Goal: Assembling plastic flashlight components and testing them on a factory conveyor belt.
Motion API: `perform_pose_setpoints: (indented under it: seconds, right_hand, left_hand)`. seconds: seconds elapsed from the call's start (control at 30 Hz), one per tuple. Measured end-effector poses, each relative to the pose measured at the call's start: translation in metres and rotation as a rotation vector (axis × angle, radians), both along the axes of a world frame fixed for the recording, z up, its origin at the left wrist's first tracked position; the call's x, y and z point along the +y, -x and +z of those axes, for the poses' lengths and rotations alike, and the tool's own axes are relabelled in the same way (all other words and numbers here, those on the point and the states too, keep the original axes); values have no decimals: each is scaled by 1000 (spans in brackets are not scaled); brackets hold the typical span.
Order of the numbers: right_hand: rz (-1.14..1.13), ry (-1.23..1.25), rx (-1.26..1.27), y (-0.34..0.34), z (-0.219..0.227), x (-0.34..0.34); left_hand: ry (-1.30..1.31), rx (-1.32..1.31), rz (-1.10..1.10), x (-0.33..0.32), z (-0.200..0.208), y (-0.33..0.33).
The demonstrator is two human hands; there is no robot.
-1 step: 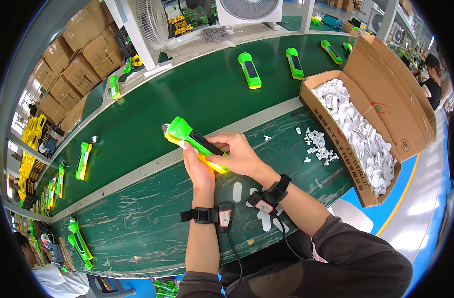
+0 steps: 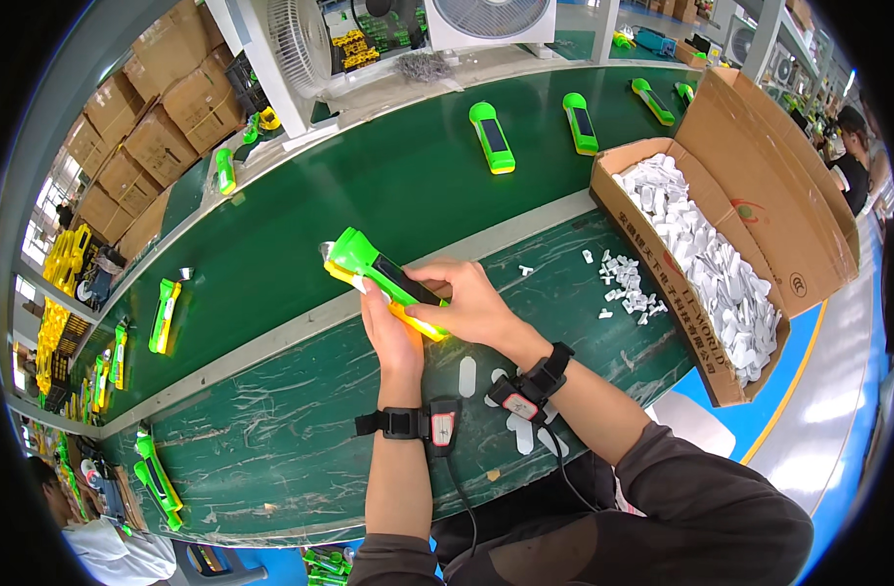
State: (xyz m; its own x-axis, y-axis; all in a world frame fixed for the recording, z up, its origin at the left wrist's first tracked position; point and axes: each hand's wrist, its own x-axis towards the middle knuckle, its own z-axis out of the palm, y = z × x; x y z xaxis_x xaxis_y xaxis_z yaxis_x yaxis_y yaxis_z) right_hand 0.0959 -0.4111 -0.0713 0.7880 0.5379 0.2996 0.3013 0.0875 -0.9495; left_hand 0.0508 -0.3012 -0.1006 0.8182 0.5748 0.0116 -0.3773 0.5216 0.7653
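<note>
Between my hands is a green and yellow hand-held lamp (image 2: 359, 251), tilted, with a dark panel on its upper side. A silvery round piece shows at its far left end, and its yellow lower side glows near my fingers. My left hand (image 2: 392, 337) is closed around it from below, thumb along the yellow side. My right hand (image 2: 473, 305) grips its near right end, partly hiding the panel. Close to my wrists, a long white rounded strip (image 2: 468, 377) lies on the green work table (image 2: 300, 430), with more white pieces (image 2: 521, 436) beside it.
An open cardboard box (image 2: 652, 256) of white pieces stands at the right, small white parts (image 2: 623, 281) scattered by it. Beyond the table, a green conveyor belt (image 2: 388, 166) carries similar lamps (image 2: 492, 139). Two more lamps (image 2: 157, 479) lie at the table's left end. Cables hang from my wrist straps.
</note>
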Motion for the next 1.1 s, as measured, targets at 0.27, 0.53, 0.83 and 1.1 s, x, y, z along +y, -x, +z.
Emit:
perform_pose_setpoints:
  seconds: [0.27, 0.53, 0.83, 1.1]
  right_hand:
    - [-37, 162, -109, -3, 11, -3]
    - [72, -143, 194, -18, 1, -4]
    - [-561, 1050, -164, -40, 29, -77]
    - [-547, 930, -148, -48, 9, -71]
  left_hand:
    - [-168, -20, -77, -3, 9, -4]
    - [-11, -30, -57, -3, 12, -6]
    - [184, 19, -146, 3, 12, -4]
    - [351, -85, -358, -3, 18, -1]
